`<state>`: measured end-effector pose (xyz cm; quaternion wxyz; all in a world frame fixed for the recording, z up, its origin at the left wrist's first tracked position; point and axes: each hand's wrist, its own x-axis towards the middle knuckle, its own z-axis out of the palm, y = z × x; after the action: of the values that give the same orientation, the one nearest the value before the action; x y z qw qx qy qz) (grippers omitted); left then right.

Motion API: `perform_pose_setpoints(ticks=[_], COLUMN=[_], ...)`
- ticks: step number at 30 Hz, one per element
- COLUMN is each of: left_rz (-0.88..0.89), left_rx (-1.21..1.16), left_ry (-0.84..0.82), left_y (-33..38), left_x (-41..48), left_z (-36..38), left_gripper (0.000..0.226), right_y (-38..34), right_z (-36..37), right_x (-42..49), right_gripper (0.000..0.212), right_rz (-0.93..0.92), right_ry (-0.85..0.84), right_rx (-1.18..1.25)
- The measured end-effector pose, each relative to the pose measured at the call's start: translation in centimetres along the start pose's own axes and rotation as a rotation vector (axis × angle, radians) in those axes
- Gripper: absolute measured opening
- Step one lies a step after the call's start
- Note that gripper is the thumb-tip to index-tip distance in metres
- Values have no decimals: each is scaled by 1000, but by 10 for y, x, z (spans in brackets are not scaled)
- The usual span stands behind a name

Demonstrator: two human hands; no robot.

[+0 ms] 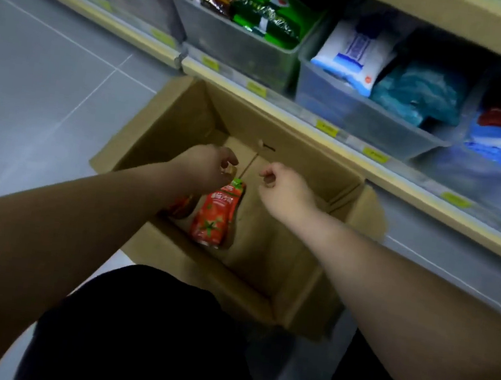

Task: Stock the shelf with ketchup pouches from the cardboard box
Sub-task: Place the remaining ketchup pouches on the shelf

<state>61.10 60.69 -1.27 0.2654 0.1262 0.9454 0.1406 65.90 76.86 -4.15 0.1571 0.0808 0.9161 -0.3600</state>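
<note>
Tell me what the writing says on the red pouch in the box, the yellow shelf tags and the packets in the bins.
No text can be quoted; all of it is blurred.
Red ketchup pouch: white characters near the top, unreadable.
Yellow shelf tags: print too small and blurred.
White packet in a clear bin: blue print, unreadable.
Cardboard box: no print shows.
</note>
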Motion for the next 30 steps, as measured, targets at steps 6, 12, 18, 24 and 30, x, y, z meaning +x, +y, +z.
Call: perform_pose_setpoints(ticks=[6, 12, 18, 24, 30], left_rz=[-198, -354, -486, -523, -486], left_rx=[-5, -159, -350, -412, -342], left_ry=[-113, -178, -216, -266, -312], left_y=[-79, -120, -134, -131, -124], left_x=[24, 43, 56, 57, 53], left_z=[27, 51, 66, 70, 69], left_gripper=[53, 69, 63, 59, 54], right_y=[-15, -26, -38, -40, -34], right_z=[83, 146, 174, 175, 172], right_x=[27, 32, 42, 44, 44], right_gripper=[16, 51, 53, 40, 52], right_rz=[276, 469, 634, 783, 773], right_ry=[-237, -484, -545, -523, -445], right_rx=[257, 493, 850, 815, 770])
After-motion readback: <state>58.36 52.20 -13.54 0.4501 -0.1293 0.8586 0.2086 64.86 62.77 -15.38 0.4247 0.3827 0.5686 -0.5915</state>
